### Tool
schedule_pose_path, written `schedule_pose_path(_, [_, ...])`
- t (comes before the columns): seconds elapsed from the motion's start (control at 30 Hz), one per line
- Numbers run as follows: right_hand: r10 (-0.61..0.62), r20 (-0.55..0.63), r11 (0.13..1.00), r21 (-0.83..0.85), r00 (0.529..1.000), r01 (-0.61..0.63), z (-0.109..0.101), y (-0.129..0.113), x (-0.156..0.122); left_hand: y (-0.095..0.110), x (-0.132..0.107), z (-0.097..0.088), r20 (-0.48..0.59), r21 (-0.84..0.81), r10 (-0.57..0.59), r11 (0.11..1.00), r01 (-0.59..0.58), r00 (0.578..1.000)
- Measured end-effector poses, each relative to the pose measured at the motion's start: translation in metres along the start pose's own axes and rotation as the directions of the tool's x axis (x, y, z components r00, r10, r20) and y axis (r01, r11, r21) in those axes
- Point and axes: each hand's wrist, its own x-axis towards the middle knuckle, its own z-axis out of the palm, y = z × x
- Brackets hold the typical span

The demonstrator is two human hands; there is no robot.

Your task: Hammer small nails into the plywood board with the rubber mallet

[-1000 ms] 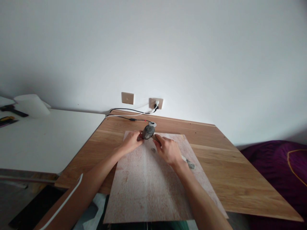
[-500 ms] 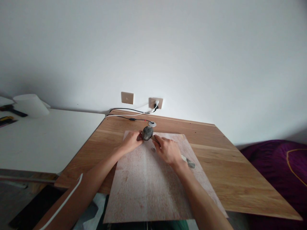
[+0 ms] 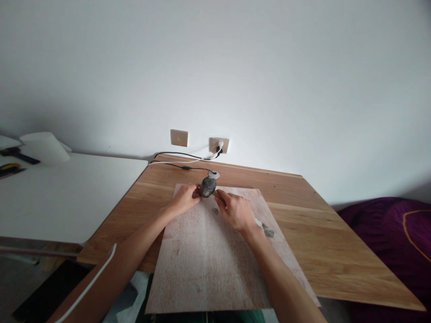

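Observation:
A pale, speckled board (image 3: 202, 264) lies on a wooden table (image 3: 323, 237). My right hand (image 3: 235, 211) is wrapped round the handle of a hammer; its dark grey head (image 3: 208, 186) hovers at the board's far edge, and the handle's end (image 3: 267, 231) sticks out behind my wrist. My left hand (image 3: 183, 199) rests on the board just left of the hammer head, its fingertips pinched together right under it. What they pinch is too small to make out.
A white table (image 3: 67, 197) adjoins on the left, with a white object (image 3: 43, 146) and tools (image 3: 10, 168) at its far end. Black and white cables (image 3: 182, 166) run to a wall socket (image 3: 218, 145). A metal grommet (image 3: 213, 174) sits behind the board. A purple cushion (image 3: 387, 233) lies at the right.
The hammer head dipped slightly towards my left fingertips and rose a little again. Both hands stay in place.

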Motion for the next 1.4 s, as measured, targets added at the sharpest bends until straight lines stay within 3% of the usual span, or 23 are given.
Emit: schedule_pose_path(1.4, [0.004, 0.014, 1.0, 0.007, 1.0, -0.004, -0.0014, 0.0005, 0.0006, -0.0025, -0.0001, 0.0023, 0.0, -0.004, 0.016, 1.0, -0.016, 1.0])
